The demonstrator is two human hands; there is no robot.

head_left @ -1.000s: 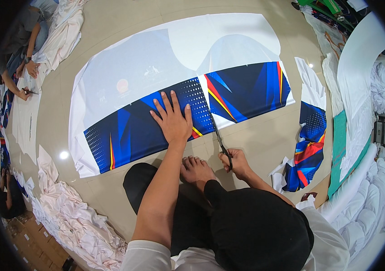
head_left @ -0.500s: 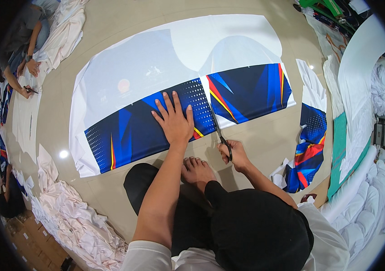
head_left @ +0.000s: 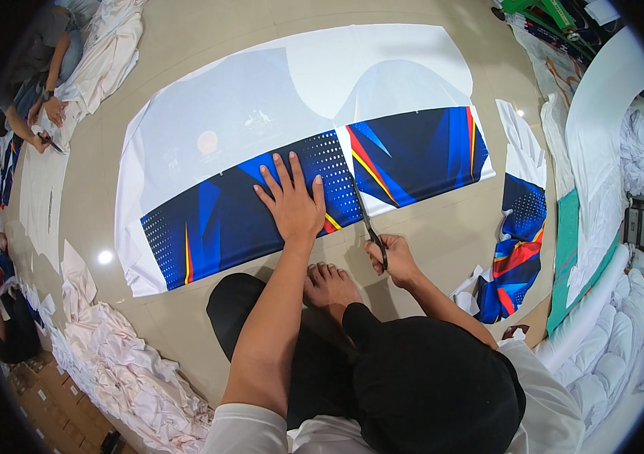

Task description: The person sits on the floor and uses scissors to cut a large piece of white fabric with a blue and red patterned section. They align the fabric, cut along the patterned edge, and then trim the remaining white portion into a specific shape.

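Floor [head_left: 443,242]: cut piece [head_left: 515,250] beside scissors [head_left: 367,219], printed fabric [head_left: 261,151]

Head camera looks steeply down, floor [head_left: 443,250] close.

The scissors [head_left: 368,222] in the right hand [head_left: 393,258] moved further up into the printed cloth [head_left: 223,219], lengthening the cut beside the left hand [head_left: 292,204].
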